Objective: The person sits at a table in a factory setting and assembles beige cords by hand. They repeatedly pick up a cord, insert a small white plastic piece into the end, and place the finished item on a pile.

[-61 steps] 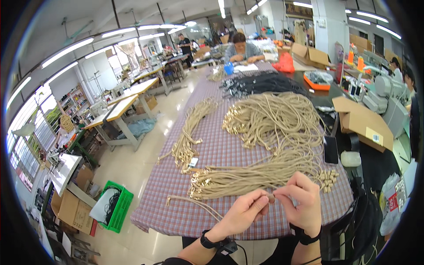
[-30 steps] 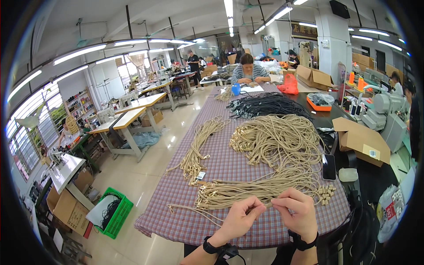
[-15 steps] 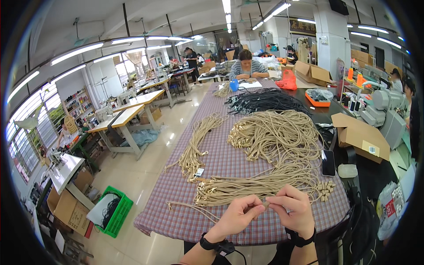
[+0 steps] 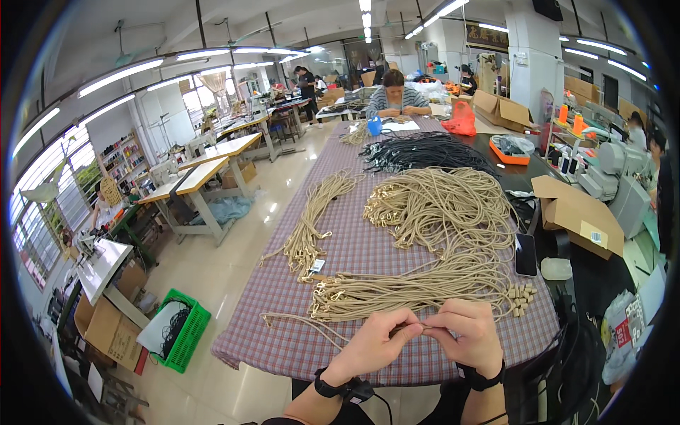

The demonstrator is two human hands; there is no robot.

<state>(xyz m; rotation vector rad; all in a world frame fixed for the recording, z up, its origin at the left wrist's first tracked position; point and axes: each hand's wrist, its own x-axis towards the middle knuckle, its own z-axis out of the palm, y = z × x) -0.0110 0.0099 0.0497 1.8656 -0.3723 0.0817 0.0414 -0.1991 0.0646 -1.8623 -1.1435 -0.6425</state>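
My left hand [image 4: 379,343] and my right hand [image 4: 464,336] meet over the near edge of the table, both pinching one beige cord [image 4: 312,326] that trails left across the checked cloth [image 4: 368,244]. Just beyond my fingers lies a bundle of beige cords with metal clasps [image 4: 404,287]. A big loose heap of the same cords [image 4: 446,205] sits farther back, and a narrower bundle [image 4: 312,219] lies along the left side. Black cords [image 4: 425,152] are piled beyond the heap.
A phone [image 4: 525,253] and open cardboard boxes [image 4: 577,212] lie at the right. A person [image 4: 394,95] sits at the table's far end. A green crate [image 4: 177,329] stands on the floor at left, among other worktables [image 4: 205,173].
The view has tilted slightly, bringing my hands lower and closer in the picture. Both hands keep working the same cord end together; the bundles on the table have not moved.
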